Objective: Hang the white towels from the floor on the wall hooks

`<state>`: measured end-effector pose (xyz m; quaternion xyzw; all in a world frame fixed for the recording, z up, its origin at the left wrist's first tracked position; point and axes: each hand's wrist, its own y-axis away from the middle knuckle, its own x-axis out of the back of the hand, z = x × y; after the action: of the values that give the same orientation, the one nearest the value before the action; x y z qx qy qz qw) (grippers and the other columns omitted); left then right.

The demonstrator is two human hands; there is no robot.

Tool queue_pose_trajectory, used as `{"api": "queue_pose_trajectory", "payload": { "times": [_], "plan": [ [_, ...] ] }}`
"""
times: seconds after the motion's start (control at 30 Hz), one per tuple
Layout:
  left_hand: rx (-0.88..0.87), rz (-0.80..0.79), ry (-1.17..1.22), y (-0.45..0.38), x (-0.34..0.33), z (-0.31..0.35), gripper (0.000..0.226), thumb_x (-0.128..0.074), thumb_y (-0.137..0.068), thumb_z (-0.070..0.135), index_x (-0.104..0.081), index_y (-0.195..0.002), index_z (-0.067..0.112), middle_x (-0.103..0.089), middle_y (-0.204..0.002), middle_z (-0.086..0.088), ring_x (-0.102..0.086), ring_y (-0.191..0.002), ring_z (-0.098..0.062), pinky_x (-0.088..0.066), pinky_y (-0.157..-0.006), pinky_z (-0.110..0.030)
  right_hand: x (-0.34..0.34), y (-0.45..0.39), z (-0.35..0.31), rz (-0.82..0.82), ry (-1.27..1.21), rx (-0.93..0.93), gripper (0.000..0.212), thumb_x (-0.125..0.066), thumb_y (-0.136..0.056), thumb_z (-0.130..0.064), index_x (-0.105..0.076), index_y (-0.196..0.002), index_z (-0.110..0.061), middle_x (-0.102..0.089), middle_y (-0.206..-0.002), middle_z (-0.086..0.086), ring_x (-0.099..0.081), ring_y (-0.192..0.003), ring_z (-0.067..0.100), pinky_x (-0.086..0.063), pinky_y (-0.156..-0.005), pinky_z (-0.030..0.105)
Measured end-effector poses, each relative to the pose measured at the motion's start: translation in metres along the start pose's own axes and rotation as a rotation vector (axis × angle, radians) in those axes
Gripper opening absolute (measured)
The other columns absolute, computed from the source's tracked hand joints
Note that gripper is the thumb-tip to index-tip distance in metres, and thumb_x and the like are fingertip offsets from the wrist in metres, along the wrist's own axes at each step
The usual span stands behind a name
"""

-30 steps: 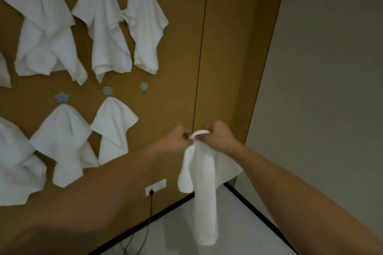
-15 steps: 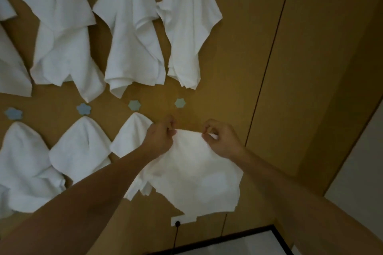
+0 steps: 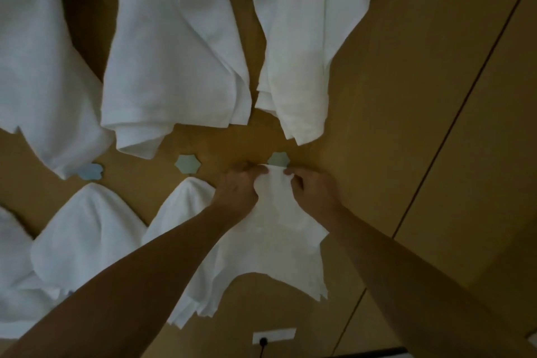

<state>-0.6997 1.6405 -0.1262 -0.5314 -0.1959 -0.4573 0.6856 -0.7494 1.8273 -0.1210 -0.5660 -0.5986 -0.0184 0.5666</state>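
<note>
I hold a white towel [image 3: 276, 229] up against the brown wall. My left hand [image 3: 238, 189] pinches its top edge on the left and my right hand [image 3: 313, 192] pinches it on the right. The bunched top edge sits just below a pale green hexagonal hook [image 3: 278, 159], touching or nearly touching it. The rest of the towel hangs down between my forearms.
Several white towels hang on the wall: large ones above [image 3: 180, 46] and smaller ones at lower left [image 3: 87, 235]. A bare green hook [image 3: 187, 163] and a blue flower-shaped hook [image 3: 92, 171] lie to the left. A white socket [image 3: 273, 336] sits low on the wall.
I have come closer to the wall. Both hands raised the towel and drew together, bringing its top edge up to the green hook on the right.
</note>
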Motion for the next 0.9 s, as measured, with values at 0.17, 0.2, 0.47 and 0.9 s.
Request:
{"api": "queue_pose_trajectory", "payload": {
  "times": [0.17,0.2,0.47,0.9],
  "plan": [
    [0.076,0.06,0.089,0.023,-0.049,0.005,0.044,-0.05,-0.089,0.0,-0.06,-0.129,0.014,-0.068,-0.113,-0.011,-0.067,-0.092,-0.028,-0.051,-0.079,-0.03,-0.04,0.024,0.013,-0.011,-0.417,-0.233,0.025,-0.053,-0.097,-0.007,-0.07,-0.115,-0.01,-0.072,-0.107,0.003,-0.065,-0.095,0.012,-0.052,-0.087,0.022],
    [0.134,0.084,0.174,0.025,-0.058,0.009,0.04,-0.05,-0.092,0.003,-0.06,-0.129,0.014,-0.069,-0.108,-0.006,-0.067,-0.091,-0.024,-0.05,-0.078,-0.022,-0.048,0.026,0.013,0.007,-0.473,-0.248,0.026,-0.052,-0.097,-0.006,-0.07,-0.116,-0.01,-0.073,-0.106,0.003,-0.066,-0.094,0.013,-0.053,-0.085,0.024],
    [0.325,0.225,0.242,0.038,-0.078,0.036,0.043,-0.036,-0.092,0.029,-0.065,-0.12,0.015,-0.069,-0.108,-0.002,-0.06,-0.1,-0.015,-0.047,-0.087,-0.027,-0.064,0.058,0.02,0.044,-0.357,-0.024,0.034,-0.046,-0.103,-0.024,-0.062,-0.13,-0.012,-0.068,-0.1,0.007,-0.062,-0.083,0.016,-0.049,-0.071,0.026],
    [0.596,-0.387,-0.292,0.11,-0.063,0.048,0.066,-0.053,-0.091,0.031,-0.028,-0.151,0.023,-0.014,-0.161,-0.003,-0.014,-0.146,-0.03,-0.027,-0.115,-0.051,-0.042,0.117,0.04,-0.389,0.09,-0.171,0.037,-0.045,-0.098,-0.035,-0.056,-0.132,-0.027,-0.057,-0.123,0.002,-0.049,-0.116,0.023,-0.042,-0.096,0.038]
  ]
}}
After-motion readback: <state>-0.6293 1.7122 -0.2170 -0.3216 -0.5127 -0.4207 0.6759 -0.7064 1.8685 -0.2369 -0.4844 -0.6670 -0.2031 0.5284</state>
